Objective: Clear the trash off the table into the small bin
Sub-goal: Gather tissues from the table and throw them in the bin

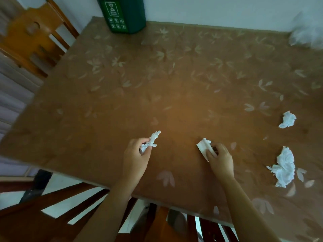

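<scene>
While your left hand [135,155] pinches a crumpled white tissue scrap [151,142], your right hand [219,157] closes its fingertips on a flat white paper piece [203,147]; next, lift both to the far green plastic bin [122,13]

small bin [122,14] | front face: white-outlined panel with hourglass-like symbol | row of small white pictograms below | lettering too blurred to read

White wall [218,9], wooden chairs [33,37] around leaf-patterned brown table [157,75].
</scene>
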### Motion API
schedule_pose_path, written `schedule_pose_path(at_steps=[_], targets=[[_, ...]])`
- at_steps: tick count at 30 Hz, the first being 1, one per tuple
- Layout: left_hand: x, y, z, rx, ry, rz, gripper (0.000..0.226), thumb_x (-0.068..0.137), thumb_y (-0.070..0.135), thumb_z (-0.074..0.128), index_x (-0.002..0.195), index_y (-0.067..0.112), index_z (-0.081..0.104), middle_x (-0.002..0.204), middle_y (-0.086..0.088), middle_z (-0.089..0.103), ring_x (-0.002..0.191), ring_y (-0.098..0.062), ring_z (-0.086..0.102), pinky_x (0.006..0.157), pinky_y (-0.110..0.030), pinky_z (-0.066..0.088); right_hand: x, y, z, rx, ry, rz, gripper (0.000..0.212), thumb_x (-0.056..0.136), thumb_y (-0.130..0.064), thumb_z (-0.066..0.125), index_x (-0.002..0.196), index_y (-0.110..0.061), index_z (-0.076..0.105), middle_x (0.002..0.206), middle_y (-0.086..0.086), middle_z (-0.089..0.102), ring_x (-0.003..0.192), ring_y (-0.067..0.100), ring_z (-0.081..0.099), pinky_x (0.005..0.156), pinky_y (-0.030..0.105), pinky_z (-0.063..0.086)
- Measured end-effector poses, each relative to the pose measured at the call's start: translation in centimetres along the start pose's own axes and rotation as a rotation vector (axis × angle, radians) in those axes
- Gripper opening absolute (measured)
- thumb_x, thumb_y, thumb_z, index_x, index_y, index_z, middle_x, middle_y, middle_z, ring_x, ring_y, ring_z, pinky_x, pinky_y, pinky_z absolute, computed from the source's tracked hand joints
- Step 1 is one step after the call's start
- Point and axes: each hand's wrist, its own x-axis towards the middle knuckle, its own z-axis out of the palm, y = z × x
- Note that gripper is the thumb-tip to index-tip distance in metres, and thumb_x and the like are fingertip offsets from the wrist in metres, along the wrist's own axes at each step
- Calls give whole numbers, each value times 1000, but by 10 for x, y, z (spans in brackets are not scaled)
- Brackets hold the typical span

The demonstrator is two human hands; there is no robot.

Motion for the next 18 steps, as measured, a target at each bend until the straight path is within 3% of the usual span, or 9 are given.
schedule_pose_path(at_steps=[8, 14, 18], targets=[[-46, -7, -100, -71, 187, -87, 22, 86, 15, 61, 108, 19, 61, 102, 6, 57, 88, -7, 53, 71, -17, 41, -55, -104, 22, 53, -186, -273, 12, 80, -13, 57, 78, -22, 50, 82, -2, 59, 73, 15, 55, 59, 30, 42], [-88, -41, -207, -102, 400, -91, 21, 87, 19, 60, 108, 18, 60, 101, 6, 56, 84, 0, 53, 63, -5, 39, -139, -194, 64, 95, -332, -498, 14, 82, -15, 56, 90, -26, 54, 89, -11, 60, 83, 7, 57, 64, 25, 47], [-137, -90, -289, -149, 532, -171, 19, 87, 15, 60, 102, 27, 56, 97, 4, 58, 83, -5, 56, 66, -11, 40, -215, -243, 108, 96, -413, -621, 12, 85, -17, 55, 91, -27, 53, 88, -13, 59, 82, 7, 57, 62, 22, 49]])
